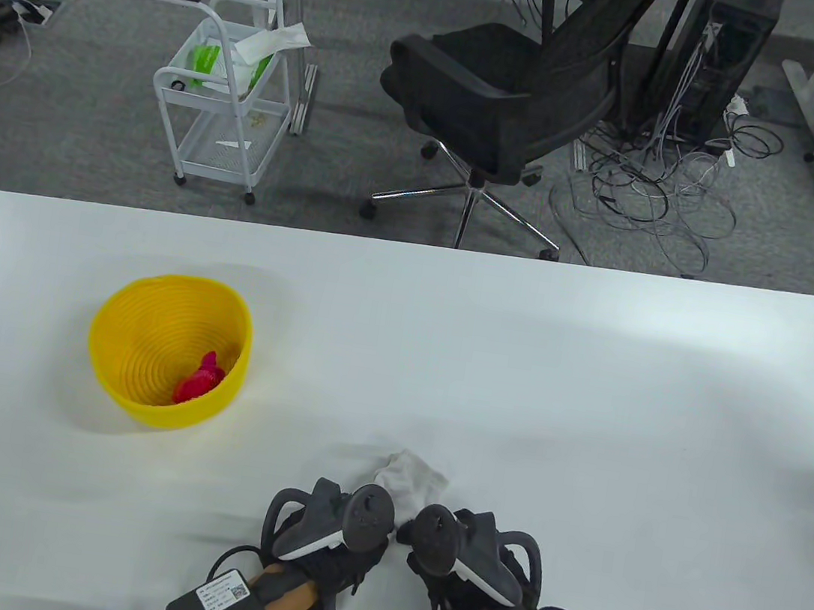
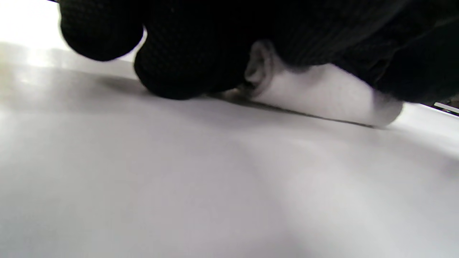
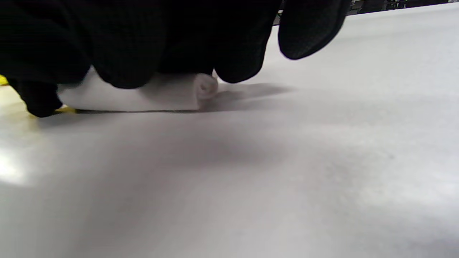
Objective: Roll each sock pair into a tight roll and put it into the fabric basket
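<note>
A white sock pair lies on the white table near its front edge, its near end rolled up. My left hand and right hand sit side by side over that rolled end, with their trackers covering the fingers in the table view. In the left wrist view, black gloved fingers curl down over the white roll. The right wrist view shows the right fingers curled over the roll, whose spiral end is visible. To the left stands the yellow fabric basket holding a pink sock roll.
The white table stretches wide to the right and behind the socks. Beyond its far edge are a black office chair, a white wire cart and tangled cables on the floor.
</note>
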`<state>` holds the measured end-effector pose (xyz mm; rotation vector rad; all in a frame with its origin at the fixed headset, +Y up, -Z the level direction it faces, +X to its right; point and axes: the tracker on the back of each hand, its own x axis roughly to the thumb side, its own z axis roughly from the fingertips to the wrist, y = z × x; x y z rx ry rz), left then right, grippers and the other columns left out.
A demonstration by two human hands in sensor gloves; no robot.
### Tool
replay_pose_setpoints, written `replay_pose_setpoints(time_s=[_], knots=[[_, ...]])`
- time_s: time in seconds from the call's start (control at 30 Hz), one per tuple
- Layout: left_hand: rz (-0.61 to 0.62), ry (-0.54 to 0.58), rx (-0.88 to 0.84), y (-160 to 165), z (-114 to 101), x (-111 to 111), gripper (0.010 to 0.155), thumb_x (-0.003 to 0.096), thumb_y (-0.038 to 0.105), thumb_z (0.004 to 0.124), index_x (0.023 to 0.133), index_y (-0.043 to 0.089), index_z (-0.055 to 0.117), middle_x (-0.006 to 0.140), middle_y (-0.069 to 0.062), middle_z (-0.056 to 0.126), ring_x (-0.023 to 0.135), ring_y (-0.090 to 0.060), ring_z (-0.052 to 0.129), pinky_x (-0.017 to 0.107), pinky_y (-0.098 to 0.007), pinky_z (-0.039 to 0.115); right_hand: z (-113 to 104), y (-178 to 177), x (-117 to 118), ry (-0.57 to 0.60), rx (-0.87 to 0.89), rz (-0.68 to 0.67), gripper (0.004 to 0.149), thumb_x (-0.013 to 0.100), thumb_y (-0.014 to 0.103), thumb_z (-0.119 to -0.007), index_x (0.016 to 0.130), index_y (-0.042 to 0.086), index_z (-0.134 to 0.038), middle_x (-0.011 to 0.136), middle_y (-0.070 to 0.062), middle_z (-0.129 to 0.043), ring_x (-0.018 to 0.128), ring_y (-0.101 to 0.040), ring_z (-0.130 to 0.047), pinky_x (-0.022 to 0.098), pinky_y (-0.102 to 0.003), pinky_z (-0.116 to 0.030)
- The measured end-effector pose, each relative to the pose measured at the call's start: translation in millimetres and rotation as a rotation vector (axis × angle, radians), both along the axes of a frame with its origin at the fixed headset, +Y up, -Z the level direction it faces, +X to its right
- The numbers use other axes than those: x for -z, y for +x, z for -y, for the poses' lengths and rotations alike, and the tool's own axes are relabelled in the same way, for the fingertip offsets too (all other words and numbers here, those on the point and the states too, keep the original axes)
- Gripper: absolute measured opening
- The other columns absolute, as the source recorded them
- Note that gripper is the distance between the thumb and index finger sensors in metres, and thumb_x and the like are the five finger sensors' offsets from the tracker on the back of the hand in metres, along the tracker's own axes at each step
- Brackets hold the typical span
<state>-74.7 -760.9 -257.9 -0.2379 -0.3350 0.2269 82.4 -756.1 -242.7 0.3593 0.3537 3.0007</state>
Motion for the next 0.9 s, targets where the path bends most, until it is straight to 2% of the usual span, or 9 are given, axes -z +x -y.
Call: replay_pose_setpoints(time_s=[0.1, 0.23, 0.37, 0.67, 0.9], knots=[[-0.019, -0.004, -0.025, -4.0, -3.6, 1.3, 0.049, 0.0381, 0.047, 0.078, 0.079, 0.025, 0.093, 0.075, -0.005, 0.095, 0.050, -0.023, 0.099, 0.045, -0.046, 0.079, 4.6, 1.4, 1.9, -0.006, -0.024, 0.011, 0.051, 0.039, 0.044, -0.086, 0.089, 0.040, -0.075, 0.097, 0.013, -0.080, 0.091, -0.017, -0.081, 0.068, -0.052, -0.068], [-0.036, 0.062, -0.023, -5.6, -12.0, -0.6, 0.051, 0.0368, 0.048, 0.081, 0.084, 0.031, 0.089, 0.080, -0.004, 0.090, 0.054, -0.022, 0.097, 0.049, -0.046, 0.077, 5.8, 2.0, 2.6, -0.010, -0.007, 0.026, 0.051, 0.040, 0.044, -0.085, 0.089, 0.040, -0.074, 0.097, 0.014, -0.080, 0.091, -0.017, -0.081, 0.068, -0.052, -0.067], [-0.026, 0.077, -0.034, -5.0, -16.1, -2.1, 0.047, 0.0358, 0.049, 0.083, 0.077, 0.033, 0.097, 0.078, -0.003, 0.093, 0.053, -0.023, 0.098, 0.048, -0.046, 0.078, 4.8, 2.6, 2.7, -0.011, 0.001, 0.038, 0.049, 0.042, 0.043, -0.082, 0.090, 0.041, -0.074, 0.096, 0.014, -0.079, 0.090, -0.016, -0.081, 0.068, -0.052, -0.067], [0.010, 0.025, 0.049, -2.3, -4.3, -2.6, 0.055, 0.0321, 0.051, 0.089, 0.083, 0.030, 0.091, 0.078, -0.001, 0.093, 0.052, -0.020, 0.098, 0.047, -0.045, 0.079, 4.4, 5.7, 5.3, -0.021, 0.046, 0.073, 0.045, 0.043, 0.041, -0.079, 0.088, 0.042, -0.075, 0.094, 0.015, -0.082, 0.088, -0.014, -0.082, 0.068, -0.051, -0.067], [0.004, 0.041, 0.021, -1.4, -1.0, -0.7, 0.047, 0.0355, 0.042, 0.087, 0.080, 0.028, 0.091, 0.072, -0.002, 0.095, 0.047, -0.019, 0.100, 0.044, -0.044, 0.081, 3.9, 7.6, 6.5, -0.024, 0.058, 0.074, 0.044, 0.043, 0.043, -0.078, 0.087, 0.042, -0.076, 0.093, 0.015, -0.084, 0.089, -0.015, -0.082, 0.068, -0.051, -0.067]])
